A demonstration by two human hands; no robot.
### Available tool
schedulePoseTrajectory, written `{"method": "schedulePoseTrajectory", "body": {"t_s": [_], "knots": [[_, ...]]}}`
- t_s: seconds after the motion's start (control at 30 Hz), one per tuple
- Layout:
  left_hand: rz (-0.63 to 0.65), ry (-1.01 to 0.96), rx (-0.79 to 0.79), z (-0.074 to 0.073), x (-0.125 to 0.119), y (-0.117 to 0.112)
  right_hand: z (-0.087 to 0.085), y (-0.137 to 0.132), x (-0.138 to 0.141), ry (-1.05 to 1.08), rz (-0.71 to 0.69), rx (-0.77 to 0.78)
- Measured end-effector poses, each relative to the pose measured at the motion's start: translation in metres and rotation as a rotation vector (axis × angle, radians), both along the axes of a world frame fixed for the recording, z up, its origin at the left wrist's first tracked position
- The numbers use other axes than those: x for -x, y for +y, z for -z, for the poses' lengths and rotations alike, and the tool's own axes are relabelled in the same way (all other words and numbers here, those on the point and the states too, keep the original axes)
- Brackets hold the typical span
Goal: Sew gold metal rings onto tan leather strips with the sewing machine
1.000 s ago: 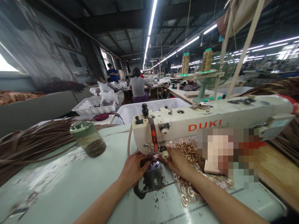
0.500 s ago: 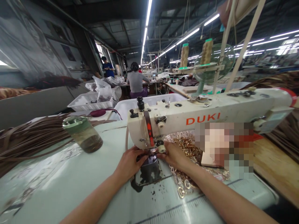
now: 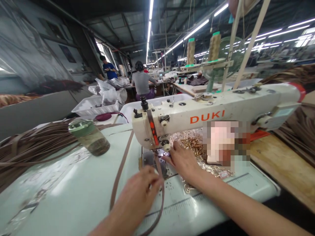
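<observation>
A white DUKI sewing machine (image 3: 211,114) stands on a pale green table (image 3: 73,193). A long brown leather strap (image 3: 119,170) runs from under the needle, loops toward me and trails back past the machine head. My left hand (image 3: 137,196) is closed in a pinch on the strap near the table's front edge. My right hand (image 3: 182,160) lies at the presser foot with fingers stretched, pressing the strap end on the needle plate.
A heap of gold metal rings (image 3: 197,147) in clear plastic lies under the machine arm. A green-lidded jar (image 3: 90,136) and a pile of brown straps (image 3: 29,144) lie at left. White bins (image 3: 98,106) stand behind; two other people work farther back. Thread cones (image 3: 214,46) stand above.
My left hand has drawn back from the needle toward the front edge, pulling the strap out into a long loop. My right hand stays at the presser foot.
</observation>
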State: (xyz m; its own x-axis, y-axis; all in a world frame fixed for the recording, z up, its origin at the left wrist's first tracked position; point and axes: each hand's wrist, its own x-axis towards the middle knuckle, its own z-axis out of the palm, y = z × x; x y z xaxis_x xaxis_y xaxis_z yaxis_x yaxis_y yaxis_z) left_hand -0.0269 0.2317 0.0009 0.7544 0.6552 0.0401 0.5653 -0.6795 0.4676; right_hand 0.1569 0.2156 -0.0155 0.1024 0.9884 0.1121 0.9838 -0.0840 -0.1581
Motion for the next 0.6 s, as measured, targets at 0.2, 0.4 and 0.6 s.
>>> {"method": "schedulePoseTrajectory", "body": {"t_s": [0.2,0.4,0.6], "knots": [[-0.283,-0.114,-0.02,0.034,-0.005,0.078,0.003,-0.01,0.01,0.007,-0.121,-0.075],[-0.199,-0.177,-0.011,0.04,-0.011,0.073,0.004,0.007,0.018,0.043,-0.202,-0.084],[-0.067,-0.21,0.051,0.017,-0.009,0.056,0.002,0.011,0.024,0.056,-0.178,-0.084]]}}
